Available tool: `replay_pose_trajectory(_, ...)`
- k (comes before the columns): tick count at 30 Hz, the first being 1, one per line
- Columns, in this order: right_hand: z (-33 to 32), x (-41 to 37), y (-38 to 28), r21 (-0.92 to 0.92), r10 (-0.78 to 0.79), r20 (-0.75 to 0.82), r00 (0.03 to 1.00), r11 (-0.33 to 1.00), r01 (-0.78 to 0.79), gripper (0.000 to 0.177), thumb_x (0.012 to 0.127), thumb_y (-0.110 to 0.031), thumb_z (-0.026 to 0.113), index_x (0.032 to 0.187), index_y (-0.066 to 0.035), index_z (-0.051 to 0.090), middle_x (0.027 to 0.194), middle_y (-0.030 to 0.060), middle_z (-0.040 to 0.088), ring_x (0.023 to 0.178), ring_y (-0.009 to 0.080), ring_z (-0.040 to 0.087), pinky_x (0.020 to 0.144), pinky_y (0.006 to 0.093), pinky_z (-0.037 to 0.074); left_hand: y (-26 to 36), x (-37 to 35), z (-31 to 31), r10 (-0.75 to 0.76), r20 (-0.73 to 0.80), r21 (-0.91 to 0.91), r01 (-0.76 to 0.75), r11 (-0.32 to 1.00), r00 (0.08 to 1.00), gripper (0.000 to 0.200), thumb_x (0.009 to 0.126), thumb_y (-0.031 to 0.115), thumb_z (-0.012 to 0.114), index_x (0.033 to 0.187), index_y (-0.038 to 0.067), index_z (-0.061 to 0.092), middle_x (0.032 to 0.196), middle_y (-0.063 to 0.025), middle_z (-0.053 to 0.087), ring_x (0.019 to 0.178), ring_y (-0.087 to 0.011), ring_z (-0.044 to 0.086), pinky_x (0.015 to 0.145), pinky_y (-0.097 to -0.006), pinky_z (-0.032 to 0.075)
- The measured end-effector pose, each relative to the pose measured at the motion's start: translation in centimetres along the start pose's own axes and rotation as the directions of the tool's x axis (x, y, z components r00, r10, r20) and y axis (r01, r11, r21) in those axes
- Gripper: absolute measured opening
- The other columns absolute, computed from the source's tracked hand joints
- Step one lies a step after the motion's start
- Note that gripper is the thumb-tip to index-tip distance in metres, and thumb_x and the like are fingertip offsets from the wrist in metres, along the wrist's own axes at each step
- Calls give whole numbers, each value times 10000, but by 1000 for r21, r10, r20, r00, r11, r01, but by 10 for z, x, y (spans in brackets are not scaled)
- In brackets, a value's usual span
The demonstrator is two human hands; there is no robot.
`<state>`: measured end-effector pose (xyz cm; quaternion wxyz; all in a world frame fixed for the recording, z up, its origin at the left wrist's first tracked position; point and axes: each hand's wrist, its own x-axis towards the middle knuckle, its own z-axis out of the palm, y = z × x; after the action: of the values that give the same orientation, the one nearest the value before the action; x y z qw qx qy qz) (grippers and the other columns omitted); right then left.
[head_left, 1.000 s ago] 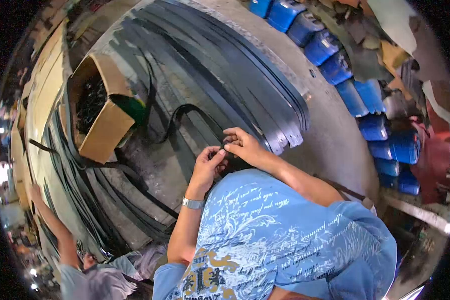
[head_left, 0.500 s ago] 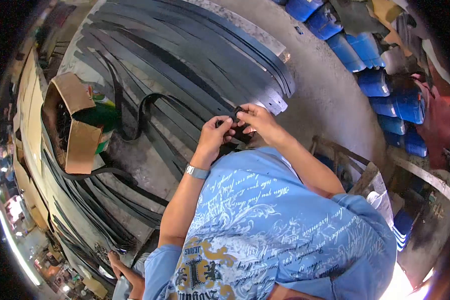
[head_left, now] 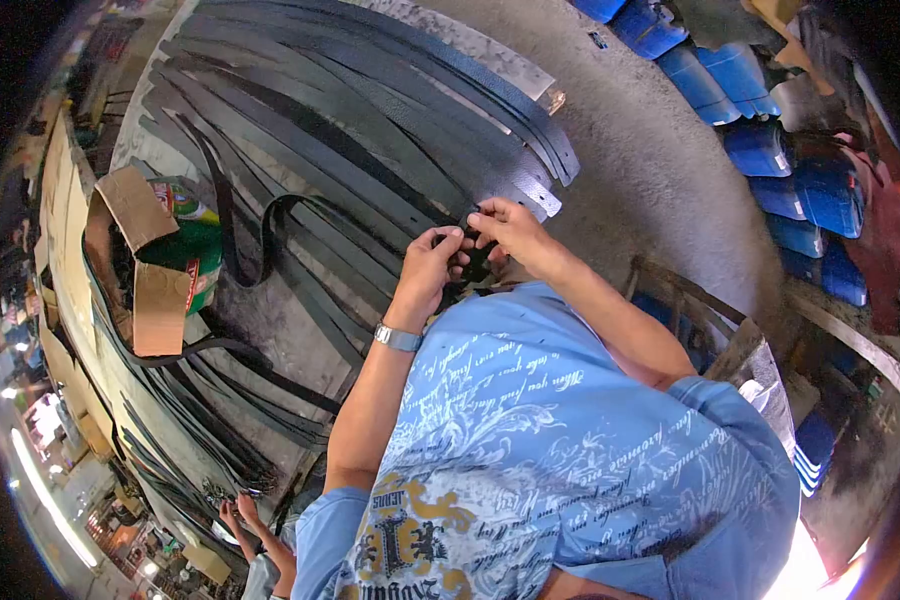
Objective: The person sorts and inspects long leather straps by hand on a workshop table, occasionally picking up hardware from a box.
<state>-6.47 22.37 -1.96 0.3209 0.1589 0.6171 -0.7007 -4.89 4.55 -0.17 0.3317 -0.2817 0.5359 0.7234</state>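
My left hand [head_left: 432, 268], with a metal watch [head_left: 398, 339] on the wrist, is closed in a pinch on a small black piece [head_left: 473, 232]. Thumb and fingers of my right hand [head_left: 513, 236] pinch the same piece from the other side, close to my left fingertips. Its exact shape is mostly hidden by the fingers. Just beyond both hands, many long black straps [head_left: 370, 110] lie side by side on the table [head_left: 460, 32]. One strap [head_left: 270, 215] curls up in a loop left of my hands.
An open cardboard box [head_left: 160, 310] stands on the left beside a green package [head_left: 207, 255]. More thin straps [head_left: 170, 400] lie below it. A co-worker's hands [head_left: 242, 515] are at lower left. Blue bundles [head_left: 760, 150] line the right side, and a metal frame [head_left: 690, 295] stands near my right arm.
The view has shifted slightly. My hands remain together on the black piece, with the right fingers slightly moved. The co-worker's hands are now side by side near the strap ends.
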Motion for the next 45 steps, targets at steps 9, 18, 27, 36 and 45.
replay_pose_trajectory(9,-39,2,-1,-4,1,26,1000,1000,-1,548,915,-269,655,1327,21,441,1082,146,598,955,200,640,658,298,549,-13,11,18,38,-82,189,-21,982,996,320,974,153,559,1225,-44,529,1114,-138,665,958,-216,693,751,-286,569)
replay_pose_trajectory(18,-108,-17,14,19,15,-87,996,1000,-14,549,898,-218,659,1346,16,445,1132,160,613,985,230,646,736,356,561,-21,12,45,73,-157,305,-22,952,985,440,962,137,562,1272,-158,461,1046,-220,643,819,-232,719,643,-288,584)
replay_pose_trajectory(27,-107,-24,40,-87,60,-31,998,994,-63,451,888,-207,666,1269,-27,507,1017,90,635,889,174,618,712,333,528,-32,20,39,-51,-145,173,76,982,988,458,948,233,637,1242,-85,490,1013,-139,658,823,-205,705,646,-292,573)
replay_pose_trajectory(36,-100,-12,71,-179,-109,35,993,977,114,394,883,-189,673,1220,-35,539,994,85,629,855,172,604,674,330,507,-48,28,50,-57,-167,95,74,993,984,386,938,301,657,1108,-33,567,1058,-123,644,757,-178,684,618,-275,566)
replay_pose_trajectory(45,-102,-29,56,-84,-48,-33,998,995,45,379,901,-173,658,1229,-31,534,1010,103,635,892,187,611,701,330,514,-36,28,52,-120,-129,240,149,959,984,352,947,353,637,943,1,623,836,-97,688,628,-139,641,520,-249,508)
